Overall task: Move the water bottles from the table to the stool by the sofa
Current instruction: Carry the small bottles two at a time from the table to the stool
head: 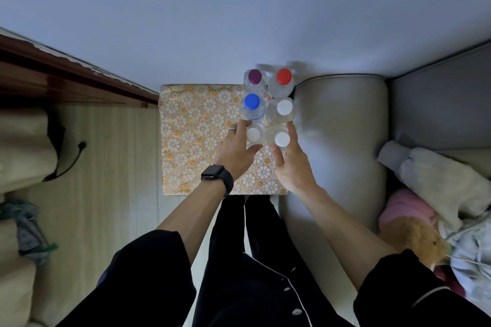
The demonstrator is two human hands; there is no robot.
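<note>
Six bottles stand upright on the stool (pixel 196 135), packed in two columns of three at its right edge, against the sofa arm (pixel 337 127). By cap there is one purple bottle (pixel 255 76), one red bottle (pixel 283 76), one blue bottle (pixel 252 101) and three white. The purple and red ones stand farthest. The blue one and the middle white bottle (pixel 284 107) come next. The two nearest are the left white bottle (pixel 253 134) and the right white bottle (pixel 282 139). Each is held by one hand. The left hand (pixel 239 146), with one watch (pixel 218 175) and one ring (pixel 231 129), wraps fingers and thumb round the left white bottle. The right hand (pixel 292 164) grips the right white bottle in the same way.
</note>
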